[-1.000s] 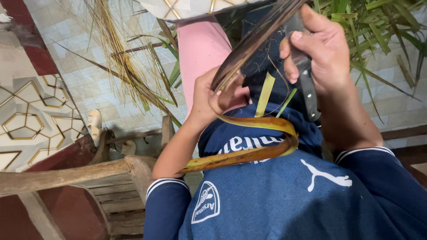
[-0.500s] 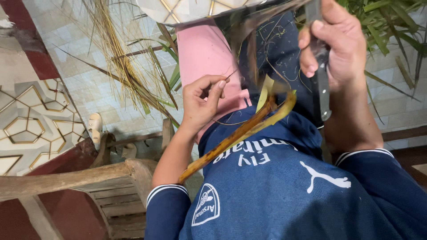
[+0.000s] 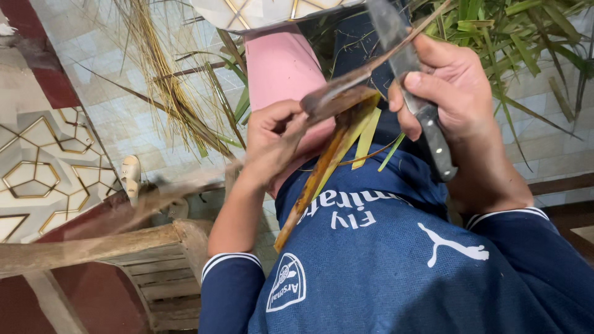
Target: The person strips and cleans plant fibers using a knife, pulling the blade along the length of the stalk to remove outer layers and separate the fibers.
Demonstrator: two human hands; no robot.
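Knife [image 3: 408, 68]: dull grey metal blade, worn and matt; dark handle with pale rivets, slightly glossy. Leaf strip [image 3: 322, 170]: dry plant fibre, brown and yellow, smooth with a faint sheen. Shirt [image 3: 396, 260]: blue knit cloth, matt, with white printed marks. Chair [image 3: 111, 247]: bare wood, weathered, rough. Floor [image 3: 93, 80]: glazed tile, patterned, glossy. Loose leaves [image 3: 520, 37]: green, fibrous.

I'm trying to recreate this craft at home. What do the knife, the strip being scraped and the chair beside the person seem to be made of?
Knife: apparently steel, dull grey blade, with a dark handle showing pale rivets, in the right hand.
Strip: looks like palm leaf, yellow-green browning at the edges, fibrous, pinched by the left hand.
Chair: unpainted wood, worn and pale, grain visible.
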